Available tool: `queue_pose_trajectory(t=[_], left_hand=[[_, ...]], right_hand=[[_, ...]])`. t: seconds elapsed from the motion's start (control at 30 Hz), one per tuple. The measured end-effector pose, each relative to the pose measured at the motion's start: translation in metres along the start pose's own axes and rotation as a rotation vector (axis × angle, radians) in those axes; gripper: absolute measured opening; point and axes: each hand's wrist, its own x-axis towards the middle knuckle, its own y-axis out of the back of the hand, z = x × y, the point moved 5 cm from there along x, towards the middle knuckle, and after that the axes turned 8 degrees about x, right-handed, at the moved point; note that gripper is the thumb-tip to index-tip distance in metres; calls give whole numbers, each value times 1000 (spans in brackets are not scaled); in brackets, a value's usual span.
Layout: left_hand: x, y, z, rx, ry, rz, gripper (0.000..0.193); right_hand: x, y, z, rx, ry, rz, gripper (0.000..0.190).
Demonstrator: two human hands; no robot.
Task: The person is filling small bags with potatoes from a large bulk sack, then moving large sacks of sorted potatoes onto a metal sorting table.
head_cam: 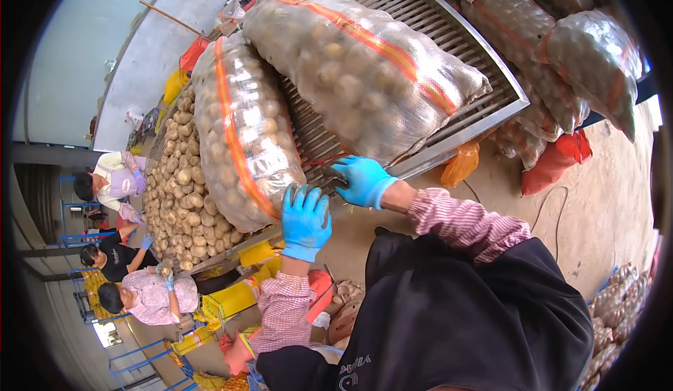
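Two large translucent mesh sacks of potatoes lie on a slatted metal table before me. The nearer-left sack has an orange and yellow stripe, and its lower end comes down to my hands. My left hand, in a blue glove, rests against that end with its fingers extended. To its right, my right hand, gloved alike, has curled fingers with dark grime on them. Whether it grips anything is hidden. A thin red string runs just beyond it. The larger sack lies farther up, its lower edge close to my right hand.
Loose potatoes are heaped left of the sacks, with several co-workers along the far side. The metal table's rim runs to a corner at right. Filled sacks are piled beyond it. An orange bag hangs below the rim.
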Motion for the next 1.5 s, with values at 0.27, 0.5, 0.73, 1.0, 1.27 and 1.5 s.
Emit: queue_pose_trajectory(t=[0.27, 0.5, 0.73, 1.0, 1.27, 1.5], left_hand=[[10, -45, -46, 312, -386, -711, 33], [-20, 2, -94, 264, -622, -647, 21], [-32, 29, -120, 159, -779, -425, 17], [-25, 16, -103, 58, -747, -341, 19], [20, -28, -54, -456, -269, -144, 60], [30, -91, -15, -804, -362, -264, 37]], right_hand=[[48, -123, 75, -417, -220, -85, 39], [50, -113, 75, -77, -333, -174, 22], [16, -47, 20, 928, -532, 34, 17], [-15, -34, -64, 972, -418, 116, 15], [-25, -46, -69, 986, -341, 40, 16], [-34, -12, -81, 1057, -221, 87, 16]])
